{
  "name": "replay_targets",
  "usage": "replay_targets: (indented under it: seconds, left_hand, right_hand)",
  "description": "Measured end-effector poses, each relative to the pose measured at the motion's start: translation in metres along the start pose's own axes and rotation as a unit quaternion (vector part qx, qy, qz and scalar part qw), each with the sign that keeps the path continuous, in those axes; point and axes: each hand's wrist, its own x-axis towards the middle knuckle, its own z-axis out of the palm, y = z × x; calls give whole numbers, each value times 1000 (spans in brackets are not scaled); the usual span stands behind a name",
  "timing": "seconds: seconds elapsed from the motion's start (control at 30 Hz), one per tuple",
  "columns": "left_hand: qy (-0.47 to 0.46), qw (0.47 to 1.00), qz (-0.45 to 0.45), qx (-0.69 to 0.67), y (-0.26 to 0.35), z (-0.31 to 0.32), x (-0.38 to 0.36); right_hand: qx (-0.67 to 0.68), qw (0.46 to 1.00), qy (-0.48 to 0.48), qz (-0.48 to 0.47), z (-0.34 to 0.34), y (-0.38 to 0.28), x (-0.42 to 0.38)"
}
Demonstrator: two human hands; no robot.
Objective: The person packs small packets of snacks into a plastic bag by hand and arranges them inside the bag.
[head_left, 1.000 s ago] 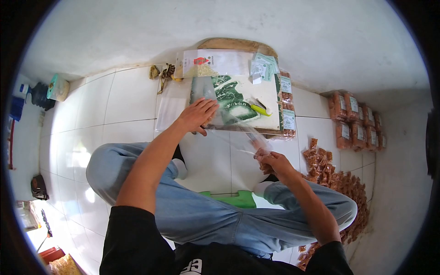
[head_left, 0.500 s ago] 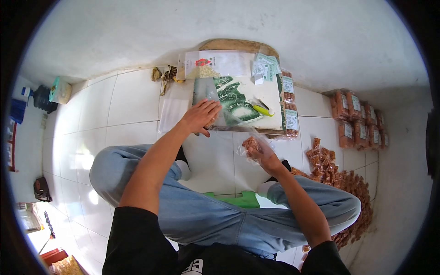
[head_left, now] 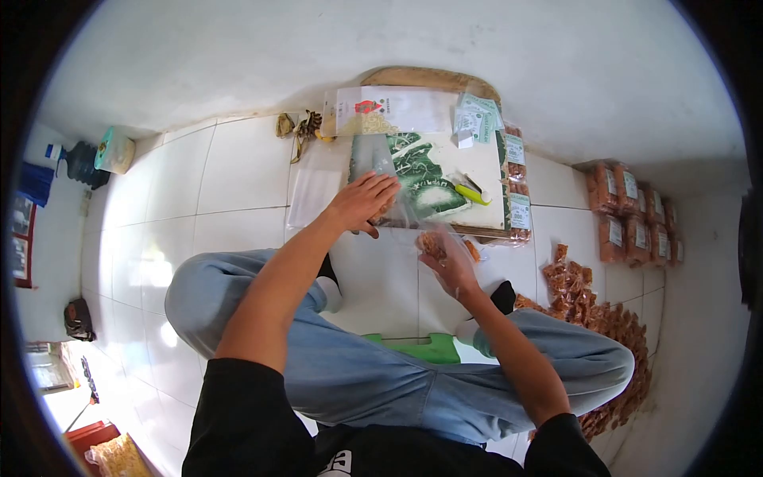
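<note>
My left hand [head_left: 364,203] is closed round the left part of a clear plastic bag with brown snack pieces showing under the palm, at the near edge of a low table [head_left: 494,215]. To its right, my right hand [head_left: 450,264] holds a small clear packet of brown snacks [head_left: 433,242] near the bag's open side. A green-handled cutter [head_left: 472,194] lies on the table's green and white top. Behind it are printed labels [head_left: 477,119] and a flat clear bag with a red print [head_left: 368,106].
Filled, labelled packs [head_left: 612,189] stand by the right wall. A heap of small snack packets [head_left: 612,334] covers floor beside my right knee. A green stool [head_left: 433,348] sits between my legs. Dark cloth-like scraps [head_left: 306,131] lie left of the table.
My right hand has moved up and left with the small packet, closer to my left hand. My left hand keeps its place on the bag. The whole view has shifted slightly.
</note>
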Motion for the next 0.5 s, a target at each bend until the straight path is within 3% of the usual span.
replay_targets:
  seconds: [0.13, 0.3, 0.43, 0.5]
  left_hand:
    - [-8, 1000, -7, 0, -1, 0, 2]
    - [-43, 998, -11, 40, -1, 1, 4]
    - [-33, 999, -5, 30, -1, 2, 1]
    - [-9, 1000, -4, -4, -1, 3, 1]
  right_hand:
    - [26, 998, 39, 29, 18, 1, 8]
    - [-129, 977, 119, -122, 40, 11, 32]
    - [-112, 986, 104, -73, 42, -8, 40]
    - [-79, 970, 194, -125, 51, -3, 47]
